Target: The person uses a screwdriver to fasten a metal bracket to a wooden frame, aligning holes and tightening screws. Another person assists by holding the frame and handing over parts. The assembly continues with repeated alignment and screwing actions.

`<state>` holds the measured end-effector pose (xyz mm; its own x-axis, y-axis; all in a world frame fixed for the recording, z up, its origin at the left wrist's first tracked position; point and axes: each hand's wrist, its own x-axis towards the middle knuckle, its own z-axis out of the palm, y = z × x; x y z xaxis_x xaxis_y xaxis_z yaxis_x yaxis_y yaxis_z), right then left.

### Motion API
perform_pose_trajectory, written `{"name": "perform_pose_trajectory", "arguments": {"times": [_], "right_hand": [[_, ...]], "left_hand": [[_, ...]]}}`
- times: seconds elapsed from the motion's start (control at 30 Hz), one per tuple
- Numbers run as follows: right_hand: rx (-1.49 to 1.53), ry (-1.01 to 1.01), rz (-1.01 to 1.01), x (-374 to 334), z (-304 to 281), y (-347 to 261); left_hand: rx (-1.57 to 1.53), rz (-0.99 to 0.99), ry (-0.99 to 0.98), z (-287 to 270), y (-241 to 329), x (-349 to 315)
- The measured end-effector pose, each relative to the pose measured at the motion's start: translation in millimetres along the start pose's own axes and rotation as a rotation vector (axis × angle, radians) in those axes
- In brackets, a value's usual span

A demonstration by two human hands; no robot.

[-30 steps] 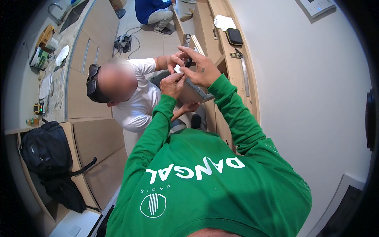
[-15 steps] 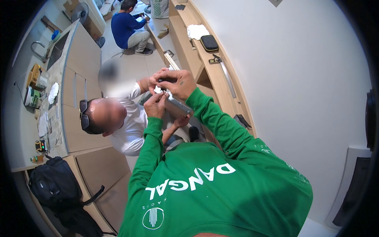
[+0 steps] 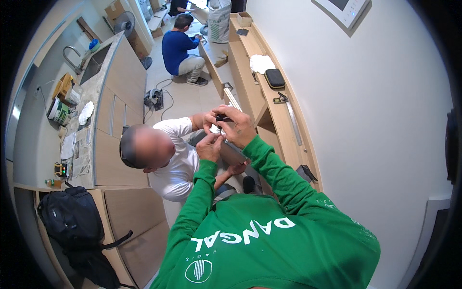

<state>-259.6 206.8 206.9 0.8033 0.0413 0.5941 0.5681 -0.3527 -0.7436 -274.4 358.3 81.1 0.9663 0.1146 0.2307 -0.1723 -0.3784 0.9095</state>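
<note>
My right hand (image 3: 242,126) is closed around a short black-handled screwdriver (image 3: 221,117), its thin shaft pointing down towards my left fingertips. Just below, my left hand (image 3: 210,147) pinches at a small white piece (image 3: 216,130); what exactly lies between its fingers is hidden. Under both hands is a long grey box-like part (image 3: 233,153). A co-worker in a white shirt (image 3: 175,166) supports that part from beneath with one hand (image 3: 237,168), while the other hand (image 3: 210,120) is up against the white piece, beside my right fingers.
On the right, a wooden ledge (image 3: 281,123) carries a black case (image 3: 274,78), a combination square (image 3: 290,115) and a white cloth (image 3: 261,64). A corded power saw (image 3: 154,99) lies on the floor. Left stand a counter (image 3: 86,159) and a black backpack (image 3: 72,216). Another person (image 3: 180,52) squats farther off.
My view has swung, so the scene sits farther right and lower. My right hand is raised over the left, and the black handle shows more plainly. The co-worker still holds the grey part.
</note>
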Motion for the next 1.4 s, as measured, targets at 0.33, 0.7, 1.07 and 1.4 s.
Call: {"name": "perform_pose_trajectory", "arguments": {"times": [0.33, 0.7, 1.07, 1.4], "right_hand": [[-0.09, 0.032, 0.046, -4, 3, -5], [-0.119, 0.049, -0.073, 0, 6, -9], [-0.051, -0.035, 0.03, 0, 0, -7], [0.055, -0.043, 0.162, 4, 3, -1]], "left_hand": [[0.116, -0.089, -0.024, -5, 8, 0], [0.152, 0.017, 0.004, -11, 15, -1], [0.198, 0.081, -0.095, -16, 12, 3], [0.323, 0.078, -0.169, -21, 24, 9]]}}
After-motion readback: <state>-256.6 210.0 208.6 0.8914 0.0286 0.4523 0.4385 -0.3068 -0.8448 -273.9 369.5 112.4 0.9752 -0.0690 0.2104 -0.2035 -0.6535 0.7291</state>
